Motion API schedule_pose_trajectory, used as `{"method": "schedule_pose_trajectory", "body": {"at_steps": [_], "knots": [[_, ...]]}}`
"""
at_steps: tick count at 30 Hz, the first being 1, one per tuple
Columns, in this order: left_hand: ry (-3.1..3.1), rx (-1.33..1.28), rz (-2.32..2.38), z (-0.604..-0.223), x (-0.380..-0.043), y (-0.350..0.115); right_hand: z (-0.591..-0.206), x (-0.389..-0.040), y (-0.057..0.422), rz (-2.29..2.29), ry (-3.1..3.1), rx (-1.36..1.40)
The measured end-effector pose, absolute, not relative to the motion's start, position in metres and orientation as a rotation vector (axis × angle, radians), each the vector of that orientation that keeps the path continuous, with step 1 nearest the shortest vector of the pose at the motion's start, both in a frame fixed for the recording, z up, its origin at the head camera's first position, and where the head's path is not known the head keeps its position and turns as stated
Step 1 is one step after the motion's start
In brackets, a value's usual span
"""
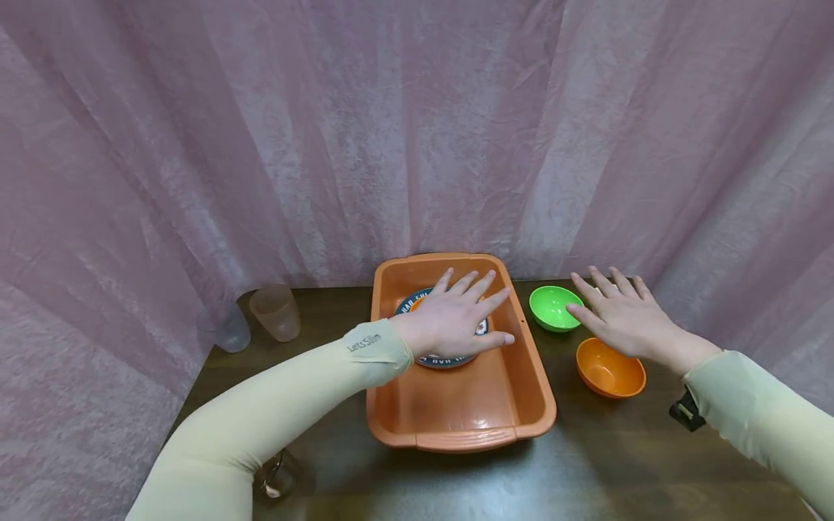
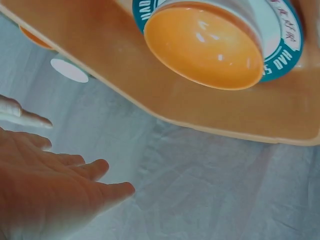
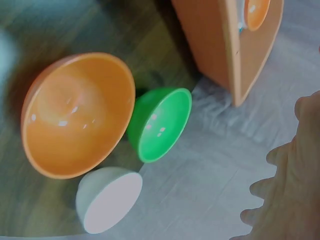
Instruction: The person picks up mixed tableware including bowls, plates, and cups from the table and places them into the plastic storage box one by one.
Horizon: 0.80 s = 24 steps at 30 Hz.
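Observation:
My left hand (image 1: 459, 318) is spread flat above the orange plastic tub (image 1: 456, 412), holding nothing. Below it in the tub lies a blue-rimmed plate (image 1: 443, 362), largely covered by the hand in the head view. The left wrist view shows a bowl with an orange inside (image 2: 205, 47) sitting on that plate. My right hand (image 1: 625, 318), fingers spread and nothing held, hovers over several bowls on the right. Nearest are a green bowl (image 1: 554, 307) and an orange bowl (image 1: 610, 369). A white bowl (image 3: 110, 200) is mostly hidden behind the right hand in the head view.
Two translucent cups, a brownish one (image 1: 276, 312) and a clear one (image 1: 224, 327), stand at the table's back left. A glass-like object (image 1: 276, 477) is partly hidden by the left sleeve. A pink curtain (image 1: 404, 130) hangs behind the dark wooden table (image 1: 625, 463).

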<state>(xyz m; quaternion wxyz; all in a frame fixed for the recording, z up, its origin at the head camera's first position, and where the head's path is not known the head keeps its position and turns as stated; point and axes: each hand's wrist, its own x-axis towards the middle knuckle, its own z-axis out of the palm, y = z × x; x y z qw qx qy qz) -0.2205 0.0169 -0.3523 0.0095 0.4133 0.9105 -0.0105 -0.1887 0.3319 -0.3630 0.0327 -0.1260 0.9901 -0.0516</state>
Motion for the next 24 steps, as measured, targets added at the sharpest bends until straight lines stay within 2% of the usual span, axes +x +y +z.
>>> {"method": "schedule_pose_trajectory", "body": {"at_steps": [10, 24], "knots": [[2.868, 1.207, 0.022, -0.36, -0.232, 0.042, -0.371, -0.206, 0.362, -0.195, 3.026, -0.244], [2.866, 1.156, 0.025, -0.374, -0.23, 0.082, -0.387, -0.224, 0.393, -0.311, 2.999, -0.05]]}}
